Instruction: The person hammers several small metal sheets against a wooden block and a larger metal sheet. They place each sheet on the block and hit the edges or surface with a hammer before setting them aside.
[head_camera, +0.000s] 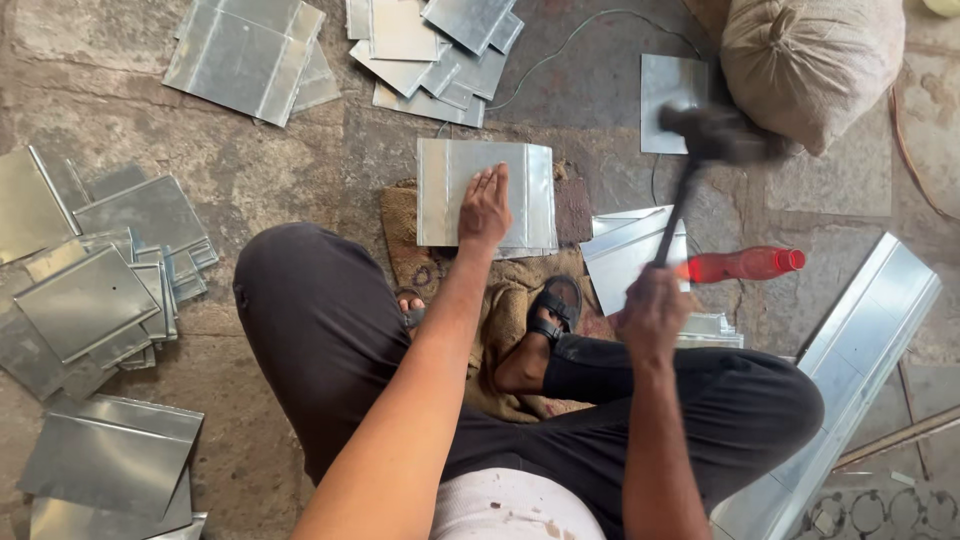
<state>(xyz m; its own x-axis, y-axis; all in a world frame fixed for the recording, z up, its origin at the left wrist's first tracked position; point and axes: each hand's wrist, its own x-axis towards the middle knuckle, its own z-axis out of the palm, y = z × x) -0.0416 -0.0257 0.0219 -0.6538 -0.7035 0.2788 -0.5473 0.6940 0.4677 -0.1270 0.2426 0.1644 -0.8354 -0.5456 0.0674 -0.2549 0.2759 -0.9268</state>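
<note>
- Head view: you sit cross-legged on a stone floor, and the folded metal sheet in front of your knees is the landmark for everything below.
- Your left hand lies flat and open on the right half of that sheet, fingers stretched out and together, pressing on it and gripping nothing.
- The sheet itself rests on a piece of brown sacking, which spreads out from under it toward your feet.
- Your right hand is to the right of the sheet and nearer you, curled in a tight fist around the handle of a hammer.
- The hammer's dark head is raised in the air up and to the right of the sheet; it is blurred, so you cannot make out its shape.
- A red plastic bottle lies on its side right of the sheet, just beyond your right hand.
- A stuffed sack sits further right and beyond the sheet.
- Stacks of similar metal sheets lie well to the left of the sheet, with more just beyond it.
- A long folded metal piece lies at a slant far right of the sheet.
</note>
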